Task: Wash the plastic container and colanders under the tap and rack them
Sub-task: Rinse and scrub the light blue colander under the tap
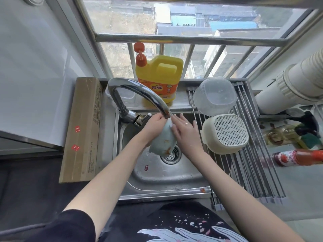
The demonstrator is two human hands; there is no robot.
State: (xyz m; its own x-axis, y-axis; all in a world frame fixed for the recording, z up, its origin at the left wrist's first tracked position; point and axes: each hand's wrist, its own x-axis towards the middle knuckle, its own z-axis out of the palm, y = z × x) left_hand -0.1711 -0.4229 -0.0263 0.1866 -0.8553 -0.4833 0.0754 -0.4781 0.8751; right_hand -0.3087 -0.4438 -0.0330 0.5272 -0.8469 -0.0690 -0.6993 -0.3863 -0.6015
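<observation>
Under the tap spout (139, 95) my left hand (153, 126) grips the top of a pale blue item (163, 142) with orange stains; I cannot tell whether it is a cloth or a colander. My right hand (186, 133) presses flat against its right side, fingers spread. It hangs over the steel sink (157, 179), above the drain (172, 155). A clear plastic container (215, 96) lies upside down on the roll-up rack (251, 154). A cream colander (227, 132) lies upside down just in front of it.
A yellow detergent jug (159, 75) with an orange pump stands on the ledge behind the tap. A cardboard box (83, 130) lies left of the sink. Bottles, including a red sauce bottle (297, 157), sit right of the rack. A white pipe (293, 84) crosses the far right.
</observation>
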